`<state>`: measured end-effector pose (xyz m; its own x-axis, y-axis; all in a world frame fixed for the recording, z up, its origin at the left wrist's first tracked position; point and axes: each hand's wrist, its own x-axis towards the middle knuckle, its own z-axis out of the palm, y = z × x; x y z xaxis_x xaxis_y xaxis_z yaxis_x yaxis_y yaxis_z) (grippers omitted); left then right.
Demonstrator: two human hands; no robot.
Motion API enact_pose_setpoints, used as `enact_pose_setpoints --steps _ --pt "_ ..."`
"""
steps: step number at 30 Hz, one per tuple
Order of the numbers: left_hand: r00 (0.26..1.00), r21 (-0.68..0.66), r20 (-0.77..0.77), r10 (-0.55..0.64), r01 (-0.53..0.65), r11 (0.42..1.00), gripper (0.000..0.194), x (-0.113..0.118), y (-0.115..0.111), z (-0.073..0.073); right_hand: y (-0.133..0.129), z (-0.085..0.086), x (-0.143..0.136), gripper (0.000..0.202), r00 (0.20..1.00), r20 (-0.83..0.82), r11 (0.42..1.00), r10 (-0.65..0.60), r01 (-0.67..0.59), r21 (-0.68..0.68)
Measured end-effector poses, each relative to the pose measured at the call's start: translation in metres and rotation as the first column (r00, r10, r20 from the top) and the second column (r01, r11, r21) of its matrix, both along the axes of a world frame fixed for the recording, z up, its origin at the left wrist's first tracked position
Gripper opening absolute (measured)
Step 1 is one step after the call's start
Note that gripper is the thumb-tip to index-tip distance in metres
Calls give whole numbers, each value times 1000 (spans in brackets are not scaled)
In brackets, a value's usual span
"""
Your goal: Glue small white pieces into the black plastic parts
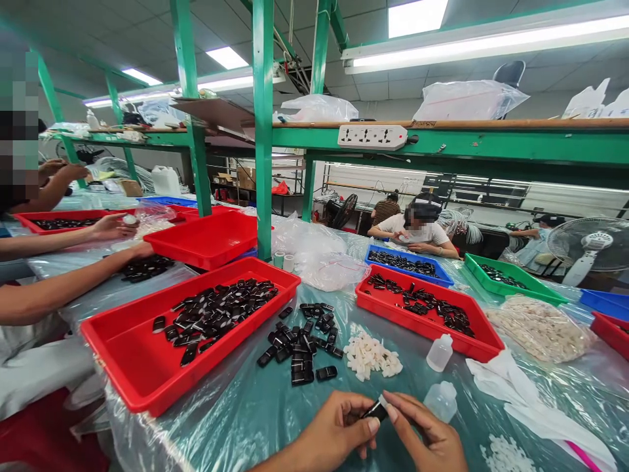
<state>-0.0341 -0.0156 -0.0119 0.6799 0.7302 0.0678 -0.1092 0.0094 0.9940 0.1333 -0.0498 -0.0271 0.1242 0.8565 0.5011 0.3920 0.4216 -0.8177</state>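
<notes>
Where fingers [364,430] meet, black piece [377,410], pinched between

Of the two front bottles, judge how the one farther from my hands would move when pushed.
The bottle looks like translucent plastic, so it is probably light. Taller than wide, it could tip. The sheet beneath looks glossy, so it may slide.

Black piece [376,411] (partly behind hands [344,423])
</notes>
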Motion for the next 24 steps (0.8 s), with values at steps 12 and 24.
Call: enact_pose_setpoints --steps 12,24 --pt "1000 82 -1 8 -8 997 56 -2 -5 7 -7 0 -11 19 976 -150 987 -158 161 11" --pt "999 148 -18 47 -44 988 48 -4 -5 7 -10 -3 -17 31 980 -96 982 -175 181 61"
